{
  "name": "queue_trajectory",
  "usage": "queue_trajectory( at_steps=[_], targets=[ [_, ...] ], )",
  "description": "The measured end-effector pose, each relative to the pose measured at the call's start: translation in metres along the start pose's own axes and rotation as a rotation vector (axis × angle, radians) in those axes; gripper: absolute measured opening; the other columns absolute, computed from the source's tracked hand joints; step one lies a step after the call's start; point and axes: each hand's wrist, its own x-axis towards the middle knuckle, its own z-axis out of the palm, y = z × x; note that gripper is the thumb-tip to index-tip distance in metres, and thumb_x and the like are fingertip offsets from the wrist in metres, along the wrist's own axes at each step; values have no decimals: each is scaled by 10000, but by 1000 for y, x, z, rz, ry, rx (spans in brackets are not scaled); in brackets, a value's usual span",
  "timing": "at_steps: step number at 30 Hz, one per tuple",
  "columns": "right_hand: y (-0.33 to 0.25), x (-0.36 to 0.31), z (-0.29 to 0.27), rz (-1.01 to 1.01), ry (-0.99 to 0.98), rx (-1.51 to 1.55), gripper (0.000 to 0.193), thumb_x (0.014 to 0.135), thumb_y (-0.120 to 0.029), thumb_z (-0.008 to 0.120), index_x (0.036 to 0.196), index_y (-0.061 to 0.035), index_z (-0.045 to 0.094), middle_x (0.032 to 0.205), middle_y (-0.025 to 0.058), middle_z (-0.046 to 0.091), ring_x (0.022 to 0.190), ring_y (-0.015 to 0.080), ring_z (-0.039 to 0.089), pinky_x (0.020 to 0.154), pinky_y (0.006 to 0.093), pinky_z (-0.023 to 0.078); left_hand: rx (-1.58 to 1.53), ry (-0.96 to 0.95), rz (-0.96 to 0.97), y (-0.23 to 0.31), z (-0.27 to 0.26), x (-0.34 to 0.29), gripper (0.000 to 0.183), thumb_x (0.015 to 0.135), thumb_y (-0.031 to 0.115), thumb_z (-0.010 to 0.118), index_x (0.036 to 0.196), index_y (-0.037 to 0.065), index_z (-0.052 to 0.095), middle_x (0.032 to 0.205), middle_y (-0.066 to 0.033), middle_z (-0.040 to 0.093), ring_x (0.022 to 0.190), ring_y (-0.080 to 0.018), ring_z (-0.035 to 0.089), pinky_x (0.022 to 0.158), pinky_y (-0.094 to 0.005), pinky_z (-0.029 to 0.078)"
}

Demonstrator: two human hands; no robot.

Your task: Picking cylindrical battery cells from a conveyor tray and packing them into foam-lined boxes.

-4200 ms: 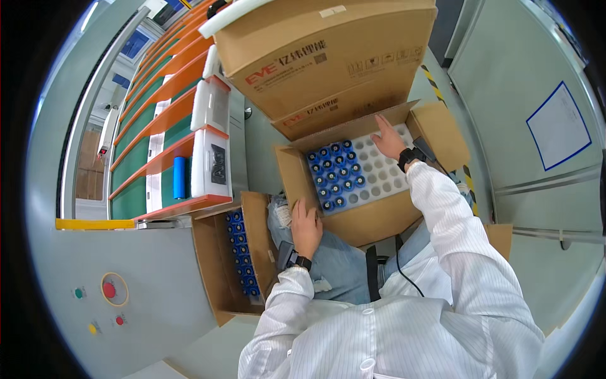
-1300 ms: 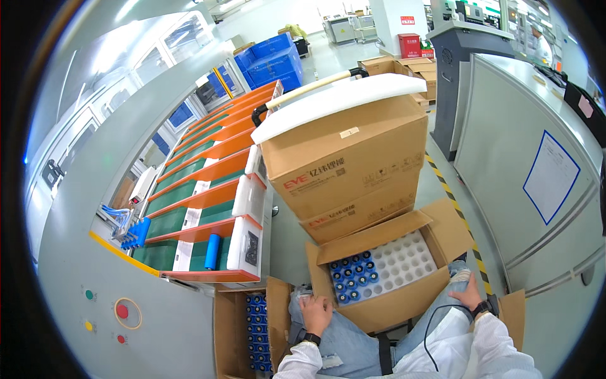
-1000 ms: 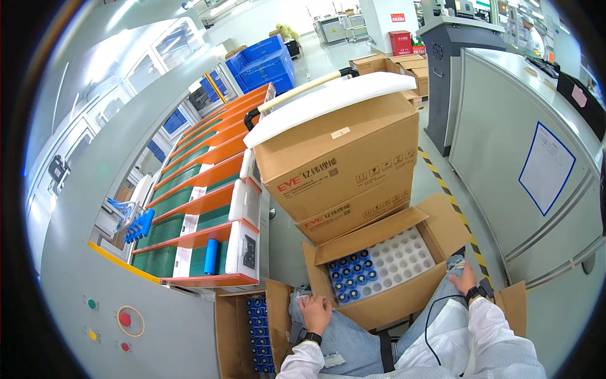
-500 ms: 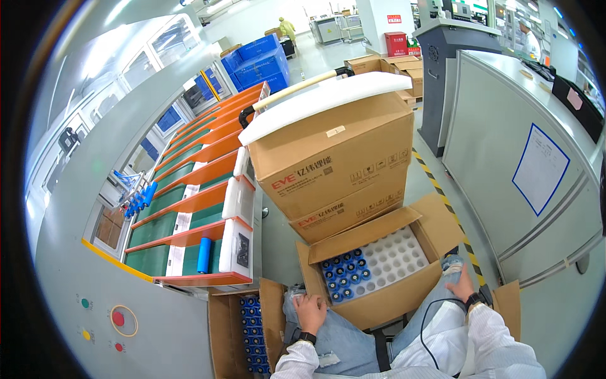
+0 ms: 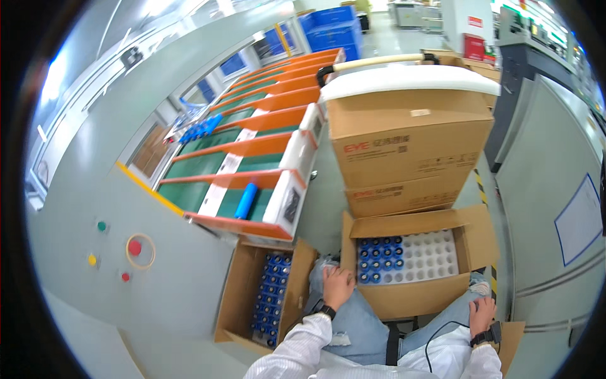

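While both hands are resting on the person's legs, the left hand (image 5: 338, 287) is lying over the left leg (image 5: 360, 319), its fingers loosely bent and apparently gripping nothing; the right hand (image 5: 483, 316) is resting on the right leg (image 5: 451, 311), fingers likewise slack, the palm side not showing. A brown carton (image 5: 410, 300) is sitting just beyond the knees, flaps raised, holding a white foam tray (image 5: 429, 254). Blue cells (image 5: 387, 254) are standing on end in the tray's left part, long axes upright, with round pockets showing to their right. Key relation: these cells are sitting ahead and to the right of the left fingertips, nearer to the left hand than to the right, the carton's left side coming between; whether the fingertips are touching that side, cannot tell. A 2nd carton (image 5: 303, 284) is standing beside the left leg, containing further cells (image 5: 271, 278). Farther off, ahead and left, 1 blue cylinder (image 5: 246, 201) is lying on a green conveyor lane (image 5: 192, 196), its far end leaning rightward.
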Motion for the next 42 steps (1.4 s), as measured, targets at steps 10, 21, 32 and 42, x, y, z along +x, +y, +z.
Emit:
queue_trajectory(
  at_steps=[10,21,32,42],
  targets=[
    [-8,27,23,-157,-6,-192,146,760,-148,669,849,-33,675,942,153,597,976,348,510,828,468,403,-12,-13,-26,-5,-1,-5,151,755,189,660,878,102,645,939,-108,647,1067,-287,550,1062,-530,259],
    [-15,12,-6,-219,-177,-82,192,756,-118,668,926,-31,683,1051,121,579,1016,340,498,834,488,402,-28,-29,-36,-1,-3,-1,155,750,186,679,882,112,644,931,-117,638,1073,-290,549,1057,-538,267],
    [12,29,4,-149,-230,-111,150,774,-149,655,854,-26,684,1029,136,567,1034,351,483,860,468,392,-436,236,65,35,-110,-15,145,770,43,676,912,47,647,1017,-121,644,1000,-311,602,915,-411,462],
    [-36,29,-3,-180,-46,137,403,799,-84,640,1168,15,509,1170,198,505,1111,405,449,955,481,346,-192,499,22,-66,-285,213,161,833,142,654,930,15,634,933,-151,635,895,-331,618,804,-389,484]
  ],
)
